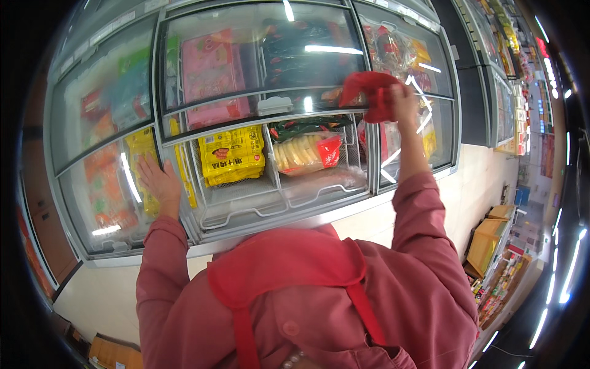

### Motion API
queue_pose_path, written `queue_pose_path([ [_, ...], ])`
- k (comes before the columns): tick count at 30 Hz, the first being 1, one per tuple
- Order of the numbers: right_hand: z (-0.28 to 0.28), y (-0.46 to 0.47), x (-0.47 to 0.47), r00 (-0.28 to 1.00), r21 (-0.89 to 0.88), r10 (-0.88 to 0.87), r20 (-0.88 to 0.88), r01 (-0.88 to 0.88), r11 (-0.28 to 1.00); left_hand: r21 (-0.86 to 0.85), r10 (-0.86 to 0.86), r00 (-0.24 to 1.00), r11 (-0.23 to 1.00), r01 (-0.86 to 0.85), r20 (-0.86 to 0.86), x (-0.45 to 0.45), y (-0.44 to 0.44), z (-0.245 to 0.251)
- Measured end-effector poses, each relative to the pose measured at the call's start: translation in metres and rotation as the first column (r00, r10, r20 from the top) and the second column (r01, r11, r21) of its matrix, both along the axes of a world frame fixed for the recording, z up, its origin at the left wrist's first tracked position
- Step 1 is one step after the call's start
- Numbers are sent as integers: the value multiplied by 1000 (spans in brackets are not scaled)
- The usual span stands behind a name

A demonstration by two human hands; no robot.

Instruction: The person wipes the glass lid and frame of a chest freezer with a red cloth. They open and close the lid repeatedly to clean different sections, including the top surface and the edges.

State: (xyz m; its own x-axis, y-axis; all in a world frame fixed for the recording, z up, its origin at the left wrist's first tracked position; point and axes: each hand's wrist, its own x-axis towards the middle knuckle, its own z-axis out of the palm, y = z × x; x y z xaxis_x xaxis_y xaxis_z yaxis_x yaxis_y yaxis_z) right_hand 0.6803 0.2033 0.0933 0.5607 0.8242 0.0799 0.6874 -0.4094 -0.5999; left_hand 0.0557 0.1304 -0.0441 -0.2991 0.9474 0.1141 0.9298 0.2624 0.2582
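Note:
My right hand (402, 102) grips a bunched red cloth (374, 94) over the frame between two glass lids of a chest freezer. Spread flat, my left hand (159, 180) rests on the left glass lid (103, 189) beside its frame. Between my hands, one freezer section lies uncovered at the front, its sliding glass lid (221, 69) pushed to the back. Inside, yellow food packets (232, 154) sit in a white wire basket (244, 196). To their right lies a clear bag of pale food pieces (302, 154) with a red label.
Pink packages (212, 69) show under the back glass. On the right stand another dark freezer cabinet (472, 101) and wooden display crates (488, 240). Pale floor tiles (479, 180) run alongside. The freezer's front rim (295, 221) is close to my red apron (286, 258).

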Motion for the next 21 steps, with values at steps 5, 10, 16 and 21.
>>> queue_pose_path([
  [5,-64,0,-111,971,-101,-17,237,43,994,27,-14,1000,1000,14,-24,-3,1,-3],
  [10,-63,-27,-186,919,-218,392,31,-377,900,-11,-13,999,1000,13,-50,-4,1,-2],
  [16,-46,6,-99,982,-265,148,120,-112,958,26,-44,996,999,47,-81,-3,-1,3],
  [21,-27,58,-84,976,-332,-203,74,216,918,28,-20,997,999,22,-80,-3,-1,0],
])
